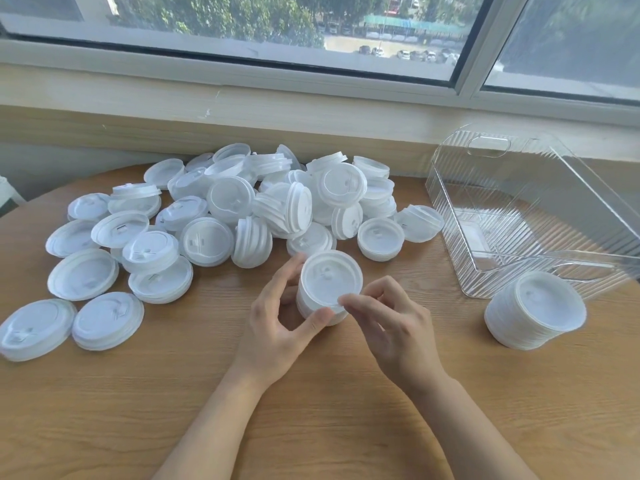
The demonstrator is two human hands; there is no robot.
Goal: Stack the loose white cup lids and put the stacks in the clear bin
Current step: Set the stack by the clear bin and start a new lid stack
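A small stack of white cup lids [329, 282] stands on the wooden table in front of me. My left hand [277, 327] grips its side, thumb at the front and fingers behind. My right hand [391, 323] pinches the rim of the top lid at the stack's right edge. A large heap of loose white lids [221, 216] spreads over the left and middle of the table. The clear ribbed bin [519, 216] sits at the right and looks empty. A taller finished stack of lids [535, 310] stands just in front of the bin.
The wooden table [311, 410] runs up to a windowsill ledge [277, 109] at the back, with a window above. A white object [5, 195] shows at the far left edge. Bare wood lies between me and the lids.
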